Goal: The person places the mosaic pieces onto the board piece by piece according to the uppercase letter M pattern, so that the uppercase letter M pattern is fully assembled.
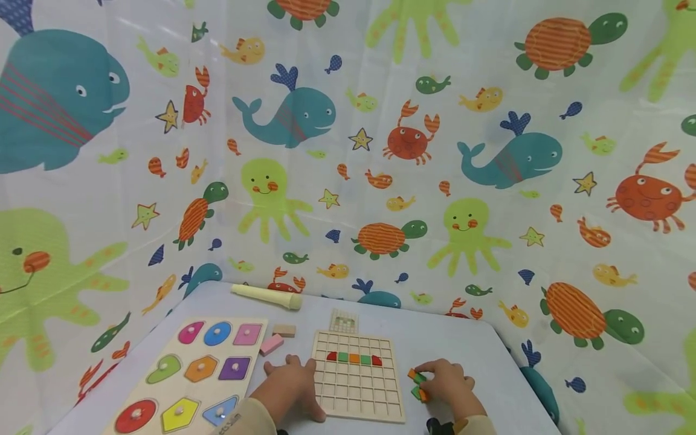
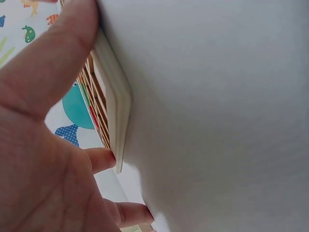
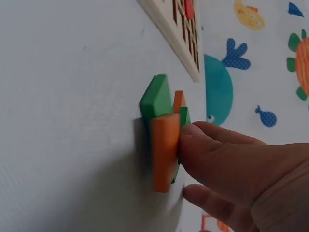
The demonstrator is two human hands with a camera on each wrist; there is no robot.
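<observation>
A wooden grid board (image 1: 359, 389) lies on the table with a row of red, green and orange tiles (image 1: 354, 359) in its upper cells. My left hand (image 1: 293, 386) has its fingers spread along the board's left side; in the left wrist view the thumb (image 2: 58, 58) and a fingertip touch the board's edge (image 2: 118, 106). To the right of the board, my right hand (image 1: 448, 386) pinches a small green tile (image 1: 420, 378) beside an orange tile (image 1: 411, 373). Nearer the camera in the right wrist view are another green tile (image 3: 157, 96) and an orange tile (image 3: 165, 152).
On the left is a wooden shape puzzle (image 1: 179, 338) with colourful knobbed pieces. A pink block (image 1: 272, 344) and a plain wooden block (image 1: 284, 330) lie between it and the board. Behind are a small grid card (image 1: 345, 321) and a pale yellow stick (image 1: 266, 295), before a patterned curtain (image 1: 337, 199).
</observation>
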